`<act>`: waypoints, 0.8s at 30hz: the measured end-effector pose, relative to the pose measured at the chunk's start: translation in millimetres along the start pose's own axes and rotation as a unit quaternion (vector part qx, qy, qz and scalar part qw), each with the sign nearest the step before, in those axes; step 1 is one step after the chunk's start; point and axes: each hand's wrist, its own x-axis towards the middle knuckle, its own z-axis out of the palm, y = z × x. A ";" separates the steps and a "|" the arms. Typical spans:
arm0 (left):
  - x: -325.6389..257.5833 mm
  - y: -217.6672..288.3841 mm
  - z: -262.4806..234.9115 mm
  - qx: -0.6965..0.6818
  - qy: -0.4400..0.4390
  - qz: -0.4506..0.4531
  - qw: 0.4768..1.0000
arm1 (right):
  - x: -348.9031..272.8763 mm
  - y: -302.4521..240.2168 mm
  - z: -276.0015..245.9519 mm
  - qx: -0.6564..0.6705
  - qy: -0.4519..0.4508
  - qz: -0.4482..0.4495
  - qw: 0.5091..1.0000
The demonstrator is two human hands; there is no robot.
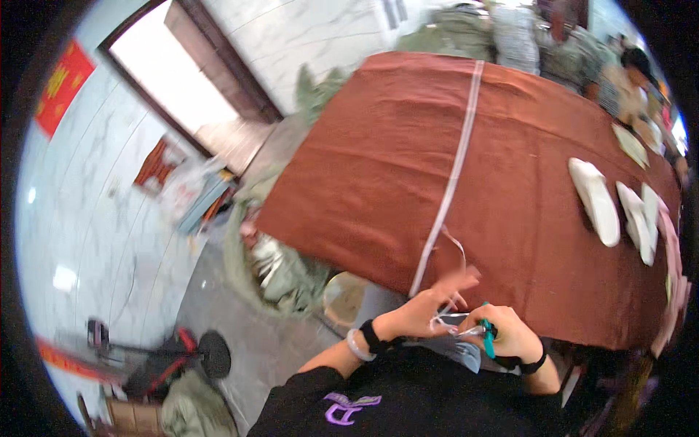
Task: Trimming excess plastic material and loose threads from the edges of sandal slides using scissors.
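Observation:
My left hand pinches the near end of a narrow white strip that runs across the brown cloth on the table. A loose loop of the strip curls just above my fingers. My right hand grips small teal-handled scissors, their blades pointing left toward the strip's end between both hands. A pale bangle and a black band sit on my left wrist, a black band on my right.
Several white shoe insoles lie on the cloth at the right. People sit at the table's far right end. Green sacks and a round stool stand below the table's near edge. A fan lies on the floor.

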 end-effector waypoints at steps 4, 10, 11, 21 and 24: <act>-53.6 15.6 -21.7 -0.040 0.019 -0.062 0.997 | 32.7 -9.4 50.9 0.314 0.136 -0.002 0.940; -184.1 4.9 -77.0 -0.204 0.241 -0.182 0.931 | 80.8 4.9 86.3 0.361 0.137 0.026 0.922; -205.9 2.8 -77.2 -0.242 0.342 -0.179 0.890 | 85.5 3.4 91.3 0.330 0.112 0.038 0.937; -345.0 -158.6 -157.5 -0.445 0.669 -0.011 0.596 | 116.3 18.1 114.3 0.207 0.184 0.085 0.957; -342.8 -239.4 -173.6 -0.495 0.600 0.034 0.628 | 121.1 38.4 115.0 0.185 0.218 0.119 0.951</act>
